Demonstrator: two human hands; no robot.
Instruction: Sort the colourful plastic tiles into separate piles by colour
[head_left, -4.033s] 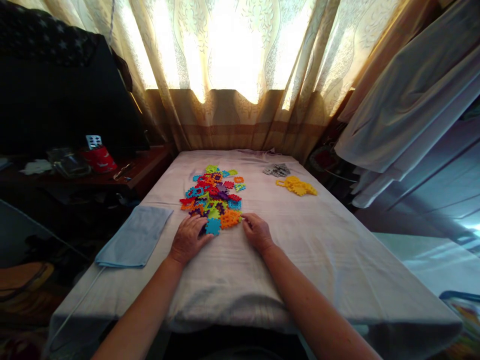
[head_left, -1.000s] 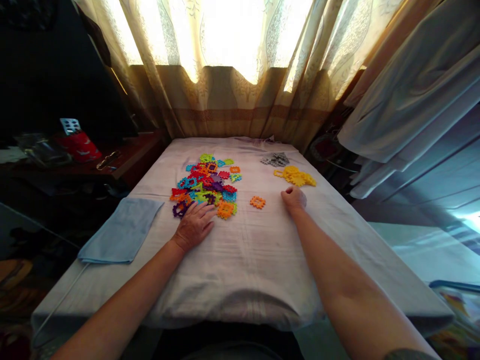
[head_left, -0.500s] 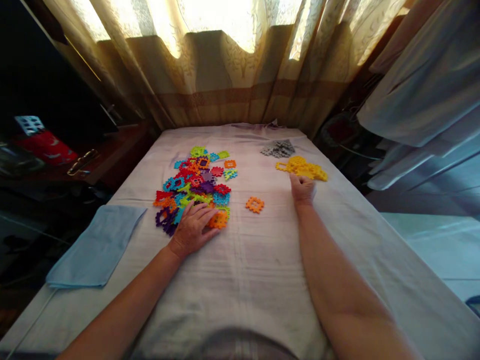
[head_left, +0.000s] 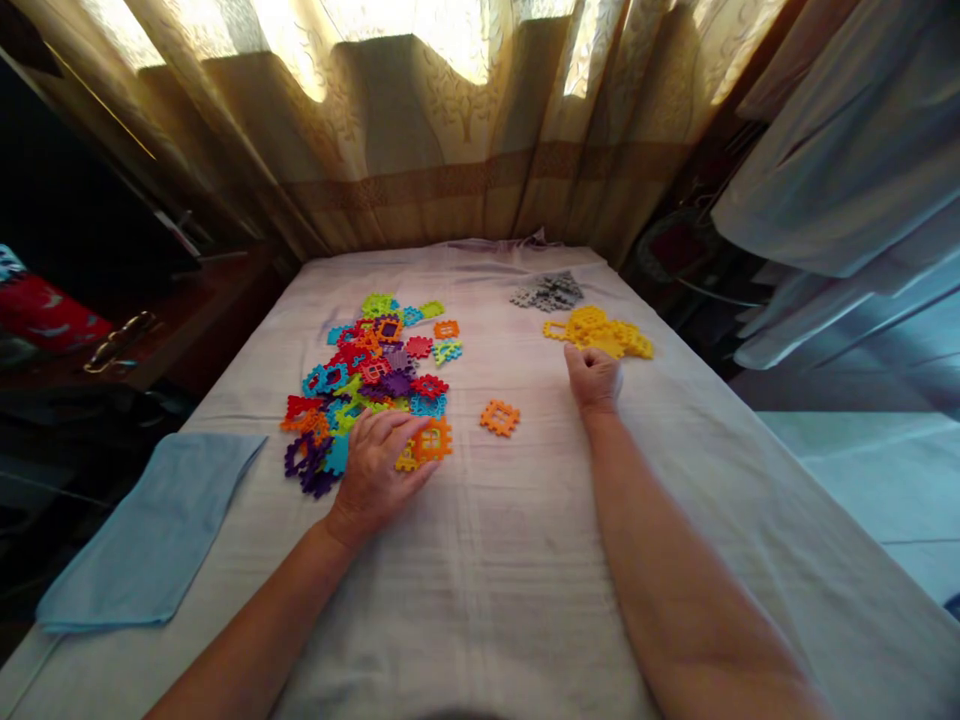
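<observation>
At the near right edge of a mixed heap of colourful interlocking plastic tiles point(head_left: 371, 365), my left hand point(head_left: 379, 465) has its fingers curved with the thumb below. Between them is an orange window-shaped tile point(head_left: 435, 438), and a yellow tile point(head_left: 407, 457) shows beside it. My right hand point(head_left: 594, 378) is a closed fist on the cloth, just in front of a pile of yellow tiles point(head_left: 596, 330); the inside of the fist is hidden. A lone orange square-framed tile point(head_left: 499, 418) lies flat between the two hands.
Grey tiles point(head_left: 549, 291) form a small pile beyond the yellow ones. A folded blue cloth point(head_left: 150, 535) lies at the left of the white-covered table point(head_left: 517, 590). Curtains point(head_left: 465, 150) hang behind the far edge, and light clothes point(head_left: 840, 180) hang at the right.
My left hand has curled its fingers more around the orange tile at the heap's edge. The right fist stays by the yellow pile. The view has shifted slightly.
</observation>
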